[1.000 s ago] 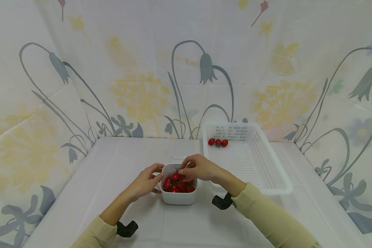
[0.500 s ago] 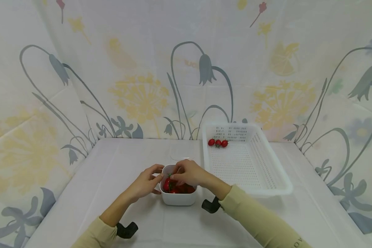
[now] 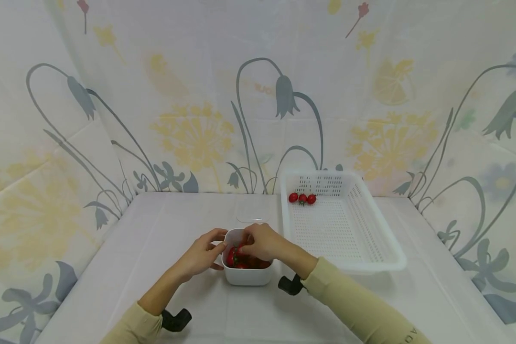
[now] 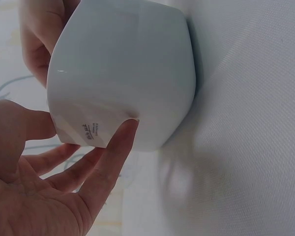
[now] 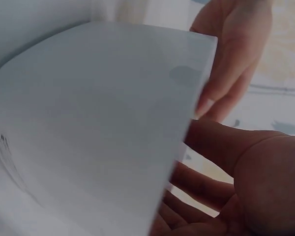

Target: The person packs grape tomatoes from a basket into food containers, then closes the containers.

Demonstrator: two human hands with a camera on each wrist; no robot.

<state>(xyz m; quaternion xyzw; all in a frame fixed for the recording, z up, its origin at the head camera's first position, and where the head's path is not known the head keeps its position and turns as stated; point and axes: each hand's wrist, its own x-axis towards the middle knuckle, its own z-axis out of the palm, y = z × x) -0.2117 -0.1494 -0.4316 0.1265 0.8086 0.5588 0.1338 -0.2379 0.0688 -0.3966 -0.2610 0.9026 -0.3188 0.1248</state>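
In the head view a white square box (image 3: 247, 277) stands on the table with several red cherry tomatoes (image 3: 231, 258) inside. My left hand (image 3: 203, 251) steadies its left side. In the left wrist view the fingers (image 4: 105, 169) lie fairly straight against the outer wall, with the thumb at the rim. My right hand (image 3: 264, 242) reaches over the right rim, its bent fingers and thumb at a cherry tomato (image 3: 241, 247) near the middle of the box. The box wall hides those fingertips in the right wrist view.
A white perforated basket (image 3: 389, 234) stands to the right, three cherry tomatoes (image 3: 302, 198) lying in its far left corner. Behind the box lies a clear flat piece (image 3: 251, 216), perhaps a lid. A patterned cloth (image 3: 189, 95) hangs behind the table.
My right hand has moved left and deeper into the box, and a tomato with a green stem has shifted left with it. The left hand and the box stay nearly where they were.
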